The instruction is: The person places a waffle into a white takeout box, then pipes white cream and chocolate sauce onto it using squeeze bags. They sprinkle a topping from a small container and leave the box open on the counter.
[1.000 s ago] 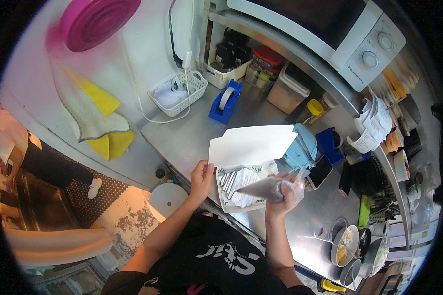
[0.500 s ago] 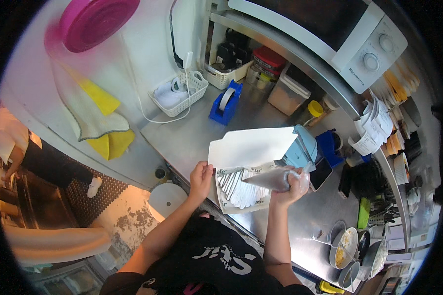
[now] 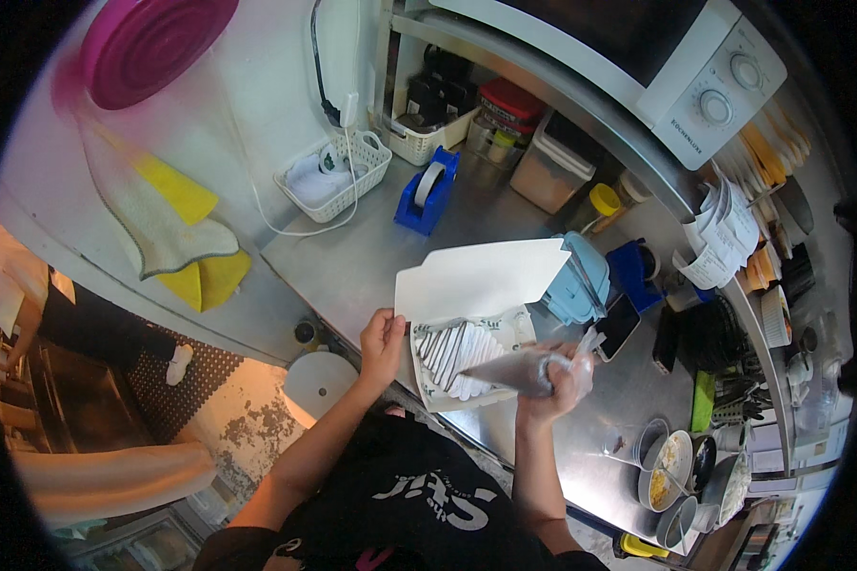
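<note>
A white cardboard takeaway box (image 3: 481, 276) with its lid raised sits at the front of the steel counter. In it lies pale food (image 3: 455, 352) crossed by dark stripes. My left hand (image 3: 382, 344) pinches the box at its left edge, near the lid's hinge. Closed around the top of a clear piping bag (image 3: 519, 372) with dark brownish filling is my right hand (image 3: 557, 388). The bag's tip points left, over the food. Motion smears the right hand a little.
Behind the box stand a blue tape dispenser (image 3: 427, 192) and a white basket (image 3: 338, 195). A light-blue container (image 3: 578, 281) and a phone (image 3: 619, 326) are to the right. Bowls (image 3: 665, 476) with food crowd the right end. A microwave (image 3: 628, 67) rests on the shelf above.
My right hand has shifted the piping bag slightly nearer to me and left, and the dark stripes now cover more of the food. My left hand keeps its grip on the box.
</note>
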A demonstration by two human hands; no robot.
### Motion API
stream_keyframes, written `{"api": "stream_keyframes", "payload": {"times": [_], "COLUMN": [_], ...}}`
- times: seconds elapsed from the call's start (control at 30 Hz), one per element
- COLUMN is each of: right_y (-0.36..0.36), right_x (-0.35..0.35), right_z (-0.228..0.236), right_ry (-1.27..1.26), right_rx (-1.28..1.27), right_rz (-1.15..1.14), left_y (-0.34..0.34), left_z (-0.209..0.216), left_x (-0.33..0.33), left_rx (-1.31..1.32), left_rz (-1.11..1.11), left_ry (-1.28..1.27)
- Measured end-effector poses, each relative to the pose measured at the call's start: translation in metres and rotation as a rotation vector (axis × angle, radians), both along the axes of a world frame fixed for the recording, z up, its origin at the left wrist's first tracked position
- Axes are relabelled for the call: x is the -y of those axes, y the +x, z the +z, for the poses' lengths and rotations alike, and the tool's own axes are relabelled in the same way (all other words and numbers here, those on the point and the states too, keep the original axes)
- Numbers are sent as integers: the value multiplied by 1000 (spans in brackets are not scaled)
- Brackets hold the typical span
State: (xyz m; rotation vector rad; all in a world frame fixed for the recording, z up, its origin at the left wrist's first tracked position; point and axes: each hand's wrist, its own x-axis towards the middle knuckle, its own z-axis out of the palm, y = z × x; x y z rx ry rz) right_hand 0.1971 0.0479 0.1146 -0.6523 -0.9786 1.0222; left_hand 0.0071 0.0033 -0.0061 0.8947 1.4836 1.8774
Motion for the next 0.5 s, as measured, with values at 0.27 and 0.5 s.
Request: {"api": "stream_keyframes", "payload": {"times": [0.27, 0.5], "right_y": [-5, 7], "right_x": [-74, -37], "right_z": [-15, -13], "right_ry": [121, 20], "right_rx": [253, -6], "right_rz": [-414, -98], "left_y": [-1, 1], "left_z": [7, 0], "left_x": [3, -1], "left_rx": [-83, -46], "left_rz": [1, 37], "left_ry": [-32, 9]}}
